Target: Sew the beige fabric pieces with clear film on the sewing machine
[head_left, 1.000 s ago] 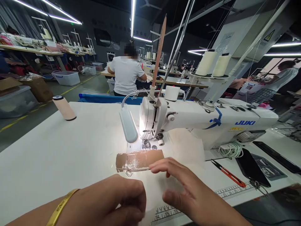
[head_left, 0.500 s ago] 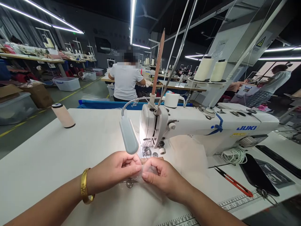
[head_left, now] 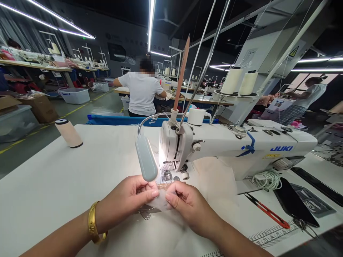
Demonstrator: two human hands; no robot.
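Just in front of the needle area of a white JUKI sewing machine (head_left: 227, 142), both hands pinch a thin, see-through whitish piece of material (head_left: 161, 200). My left hand (head_left: 131, 194), with a gold bangle (head_left: 93, 223) on the wrist, grips its left side between thumb and curled fingers. On the right side, my right hand (head_left: 190, 204) does the same. A brownish strip (head_left: 163, 186) shows between the hands along the far edge. Below the fingers a shiny, clear part hangs down; its kind is unclear. A grey lamp head (head_left: 146, 159) sits right above my left fingertips.
A peach thread cone (head_left: 69, 133) stands at the table's left. To the right lie red thread snips (head_left: 268, 211), a black phone-like slab (head_left: 296, 201), a coiled cord (head_left: 266, 179) and a printed ruler (head_left: 270, 237). A co-worker (head_left: 142, 91) sits ahead.
My hands have drawn slightly apart, showing more of the material and the brownish strip between them. The co-worker ahead has stretched an arm out to the left.
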